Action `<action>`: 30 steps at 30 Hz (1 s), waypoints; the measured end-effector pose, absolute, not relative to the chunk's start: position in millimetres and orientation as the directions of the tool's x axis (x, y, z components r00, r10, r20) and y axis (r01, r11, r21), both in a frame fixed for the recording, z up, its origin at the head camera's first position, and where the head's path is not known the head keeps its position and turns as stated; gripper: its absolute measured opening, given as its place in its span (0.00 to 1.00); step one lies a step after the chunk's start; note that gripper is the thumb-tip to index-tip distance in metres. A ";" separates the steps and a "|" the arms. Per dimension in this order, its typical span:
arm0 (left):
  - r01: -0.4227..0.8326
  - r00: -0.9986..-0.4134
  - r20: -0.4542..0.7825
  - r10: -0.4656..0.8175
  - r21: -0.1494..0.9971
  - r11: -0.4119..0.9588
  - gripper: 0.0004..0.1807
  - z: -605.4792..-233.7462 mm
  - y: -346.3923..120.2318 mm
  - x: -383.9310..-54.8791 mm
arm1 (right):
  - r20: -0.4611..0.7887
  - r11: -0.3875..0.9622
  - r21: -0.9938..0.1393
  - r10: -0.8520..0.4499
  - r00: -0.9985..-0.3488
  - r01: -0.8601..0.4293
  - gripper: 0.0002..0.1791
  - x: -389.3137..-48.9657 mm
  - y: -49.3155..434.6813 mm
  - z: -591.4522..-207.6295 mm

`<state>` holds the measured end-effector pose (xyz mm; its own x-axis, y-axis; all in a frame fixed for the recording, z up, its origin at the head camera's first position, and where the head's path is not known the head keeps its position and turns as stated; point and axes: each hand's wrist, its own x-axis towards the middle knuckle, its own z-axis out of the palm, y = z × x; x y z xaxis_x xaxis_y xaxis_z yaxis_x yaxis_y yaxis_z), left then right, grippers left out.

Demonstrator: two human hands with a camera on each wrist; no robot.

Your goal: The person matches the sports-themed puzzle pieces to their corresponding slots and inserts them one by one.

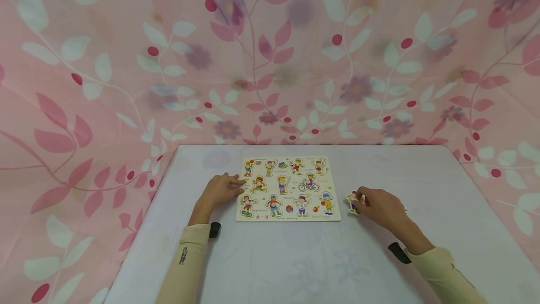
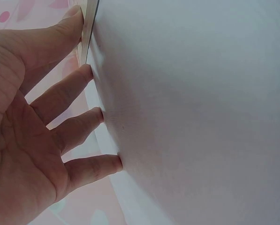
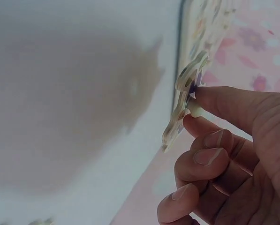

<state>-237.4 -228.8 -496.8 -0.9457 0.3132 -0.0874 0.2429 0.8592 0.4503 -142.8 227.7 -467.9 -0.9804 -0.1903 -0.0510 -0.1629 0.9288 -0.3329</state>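
A pale wooden puzzle board (image 1: 270, 205) with cartoon sports figures lies flat on the table. At its left edge is my left hand (image 1: 221, 188), fingers spread; in the left wrist view the thumb touches the board's side (image 2: 87, 35) and several fingertips meet the tabletop. To the right of the board, my right hand (image 1: 379, 204) pinches a figure-shaped puzzle piece (image 1: 353, 204) between thumb and index finger. The right wrist view shows the puzzle piece (image 3: 170, 131) tilted, held by a small round knob (image 3: 194, 108), with its shadow on the cloth. My other right fingers curl inward.
A white cloth covers the table (image 1: 295, 262). Pink leaf-patterned fabric (image 1: 270, 60) hangs behind it and at both sides. At the lower left of the right wrist view, small pale-edged shapes (image 3: 41, 221) show on the cloth, mostly cut off.
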 end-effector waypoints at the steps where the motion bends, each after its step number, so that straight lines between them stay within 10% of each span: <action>1: 0.241 -0.946 -0.088 0.312 0.451 0.859 0.19 -496.6 -228.9 -237.6 | -0.050 0.926 -0.336 -0.198 -0.979 -0.170 0.14 -144.8 223.5 -467.2; 30: 0.252 -0.944 -0.080 0.319 0.446 0.859 0.19 -499.7 -229.4 -238.7 | -0.085 0.891 -0.351 -0.337 -0.938 -0.289 0.08 -167.6 127.1 -473.3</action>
